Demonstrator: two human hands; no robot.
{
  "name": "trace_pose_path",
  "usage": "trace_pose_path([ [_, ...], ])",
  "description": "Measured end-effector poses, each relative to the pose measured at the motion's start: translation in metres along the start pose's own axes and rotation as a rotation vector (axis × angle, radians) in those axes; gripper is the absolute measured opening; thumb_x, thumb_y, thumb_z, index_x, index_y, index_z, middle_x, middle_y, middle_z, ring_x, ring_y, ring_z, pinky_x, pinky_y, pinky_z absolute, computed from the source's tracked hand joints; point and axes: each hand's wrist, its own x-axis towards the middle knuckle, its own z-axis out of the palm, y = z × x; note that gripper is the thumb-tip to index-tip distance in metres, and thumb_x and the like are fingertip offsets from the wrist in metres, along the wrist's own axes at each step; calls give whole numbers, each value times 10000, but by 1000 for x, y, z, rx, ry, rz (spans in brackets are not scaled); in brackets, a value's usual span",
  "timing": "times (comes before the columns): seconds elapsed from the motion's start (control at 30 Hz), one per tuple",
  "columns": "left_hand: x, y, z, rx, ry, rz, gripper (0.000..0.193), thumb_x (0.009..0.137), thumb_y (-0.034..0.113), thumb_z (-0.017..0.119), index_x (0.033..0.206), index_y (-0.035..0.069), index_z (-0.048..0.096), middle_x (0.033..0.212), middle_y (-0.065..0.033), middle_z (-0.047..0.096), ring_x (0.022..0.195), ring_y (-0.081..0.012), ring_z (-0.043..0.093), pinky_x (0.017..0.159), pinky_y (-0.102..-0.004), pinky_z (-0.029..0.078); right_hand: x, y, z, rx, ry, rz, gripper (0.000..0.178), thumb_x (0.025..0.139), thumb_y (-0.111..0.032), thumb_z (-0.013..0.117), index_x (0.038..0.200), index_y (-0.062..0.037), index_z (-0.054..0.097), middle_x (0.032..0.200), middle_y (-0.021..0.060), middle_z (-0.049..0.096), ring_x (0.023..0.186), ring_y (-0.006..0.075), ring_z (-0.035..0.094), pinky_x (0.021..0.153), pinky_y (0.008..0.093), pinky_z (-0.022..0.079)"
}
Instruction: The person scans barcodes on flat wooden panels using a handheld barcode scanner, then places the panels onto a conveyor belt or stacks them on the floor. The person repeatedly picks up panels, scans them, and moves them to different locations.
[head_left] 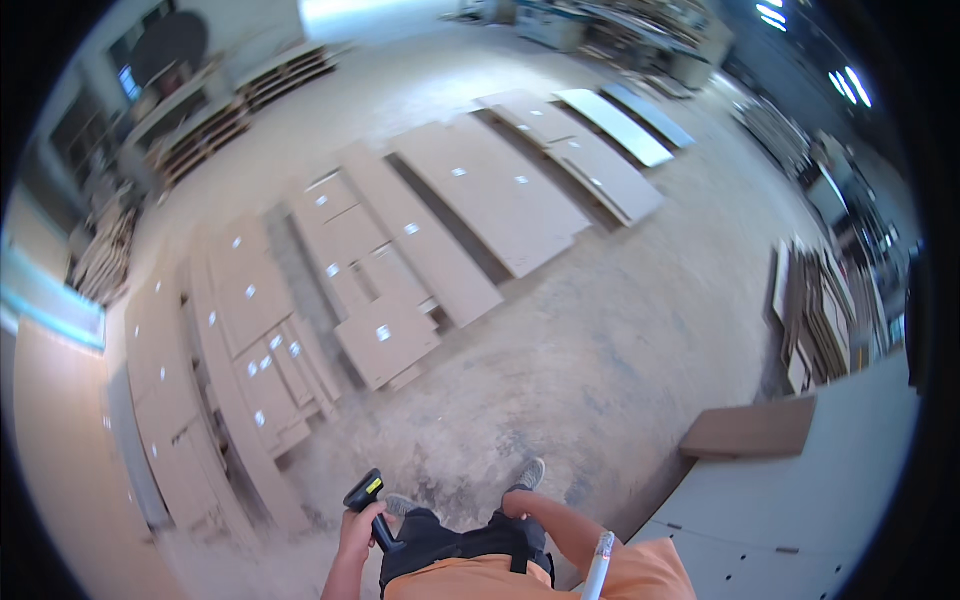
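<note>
Black plastic with a small yellow label on its head, a pistol-shaped handheld scanner (365, 487) stands upright in the left hand (357, 528), just to the left of the person's dark trousers (437, 540). The fingers of that hand are closed around the handle, which leaves the head clear above them, a grip that probably suits aiming it; whether a finger rests on a trigger is too small to tell. The right hand (517, 503) is lowered to the right leg, near the knee, perhaps simply resting there; its fingers are partly hidden, so I cannot tell whether they are spread, curled or holding something.

Beyond the feet, flat brown rectangular panels (490, 200) lie in rows across the grey concrete floor (560, 340), from the near left to the far right. Most bear small white paper labels facing up, likely so each can be read from above, and the gaps between some rows may be left for access. A glossy white panel (615, 127) lies at the far right of the rows. On the near right, a brown board (750, 428) lies on a broad white surface with dark holes (820, 510).
</note>
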Motion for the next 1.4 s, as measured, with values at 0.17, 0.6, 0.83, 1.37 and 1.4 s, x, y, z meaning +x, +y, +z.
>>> trace_pose_path([
  [0.17,19,51,198,347,-189,113,270,824,292,665,875,27,651,732,-113,711,406,-93,510,337,-232,305,-227,76,16,625,1117,-147,225,890,-165,609,1061,-39,686,897,186,686,802,304,679,717,385,534],
  [0.6,-62,44,679,846,-1103,201,193,785,136,756,889,-8,679,787,-52,681,726,-133,641,707,-298,513,-596,86,-12,528,2563,-1067,355,990,-309,467,1173,-35,601,1053,218,675,808,306,677,695,413,554],
  [0.83,-13,65,848,994,-1251,310,200,775,146,770,893,8,687,780,-37,685,717,-125,628,692,-291,500,-675,215,-120,443,2603,-1414,399,1036,-358,450,1184,-32,628,1220,291,621,1095,497,611,930,613,479],
  [1.37,5,173,1282,1093,-1172,296,313,797,172,758,1014,-25,646,841,-80,676,715,-163,659,634,-313,496,-550,688,-148,2142,2424,454,327,917,-100,636,1208,33,570,1033,147,709,832,167,703,723,290,561],
  [1.4,3,169,1305,1120,-1136,279,316,796,152,765,1018,-38,645,865,-78,666,757,-177,670,702,-333,533,-522,719,-137,2255,2274,498,287,916,-124,648,1151,30,593,967,132,717,780,164,700,681,283,558],
])
